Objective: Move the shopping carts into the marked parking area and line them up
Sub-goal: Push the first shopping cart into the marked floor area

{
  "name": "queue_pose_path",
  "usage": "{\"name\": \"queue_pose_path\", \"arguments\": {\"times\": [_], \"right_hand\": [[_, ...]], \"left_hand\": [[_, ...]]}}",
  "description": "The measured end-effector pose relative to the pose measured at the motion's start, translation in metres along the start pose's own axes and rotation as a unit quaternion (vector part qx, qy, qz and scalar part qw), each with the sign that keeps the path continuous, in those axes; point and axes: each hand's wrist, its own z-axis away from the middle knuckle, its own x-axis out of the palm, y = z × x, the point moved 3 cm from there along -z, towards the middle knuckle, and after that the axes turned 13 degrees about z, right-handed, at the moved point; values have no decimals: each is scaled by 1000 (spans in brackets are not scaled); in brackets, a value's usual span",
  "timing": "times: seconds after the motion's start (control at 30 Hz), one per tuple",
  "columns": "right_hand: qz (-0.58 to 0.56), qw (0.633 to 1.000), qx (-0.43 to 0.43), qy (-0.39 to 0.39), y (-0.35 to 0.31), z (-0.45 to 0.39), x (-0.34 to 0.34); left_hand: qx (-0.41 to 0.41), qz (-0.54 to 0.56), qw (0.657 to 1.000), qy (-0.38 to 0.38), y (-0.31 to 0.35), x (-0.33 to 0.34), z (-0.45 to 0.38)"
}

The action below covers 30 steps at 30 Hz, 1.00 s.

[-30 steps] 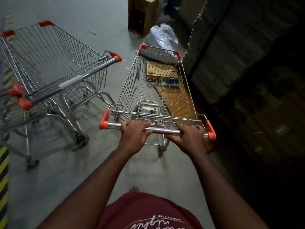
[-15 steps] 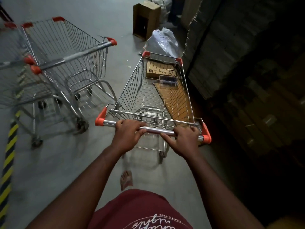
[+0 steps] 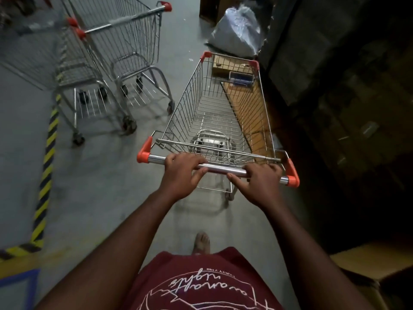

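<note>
Two hands hold the chrome handle bar (image 3: 220, 169) of an empty silver wire shopping cart with orange corner caps (image 3: 223, 113) in the head view. The left hand (image 3: 182, 175) wraps its grip over the bar left of the middle, fingers curled round the tube; the right hand (image 3: 260, 183) has its grip closed on the bar toward the right end, thumb lying along the near side. This cart stands at the centre of the view, its basket running toward 12 o'clock.

At 10 to 11 o'clock of it stand two more silver wire carts with orange handle caps (image 3: 118, 48), nested closely one beside the other, well apart from the held cart. A yellow-and-black striped floor tape (image 3: 45, 168) runs along the grey concrete floor (image 3: 100, 186) at 9 o'clock and turns a corner near the lower left edge.

At 12 o'clock, just beyond the cart's front, lies a white plastic bag (image 3: 237, 33). Flat brown cardboard (image 3: 248, 104) lies on the floor under and beside the basket's right side. At 3 o'clock rises a dark stack of cartons (image 3: 335, 74), too dim to tell in detail. A bare foot (image 3: 202, 242) and a maroon printed shirt (image 3: 201, 285) show at 6 o'clock.
</note>
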Motion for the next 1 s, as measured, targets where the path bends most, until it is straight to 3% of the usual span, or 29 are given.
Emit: {"name": "queue_pose_path", "arguments": {"times": [0.17, 0.6, 0.8, 1.0], "right_hand": [[-5, 1000, -8, -29, -6, 77, -8], [-22, 999, -45, -13, -29, 300, -16], [-50, 992, -115, -7, -17, 392, -23], [-59, 980, -191, 20, 12, 476, -22]], "left_hand": [[1, -19, 1000, 0, 18, 5, 79], [-23, -24, 999, 18, 79, 4, 311], [-49, -28, 998, 41, 123, 18, 414], [-113, -52, 985, 120, 185, 51, 511]]}}
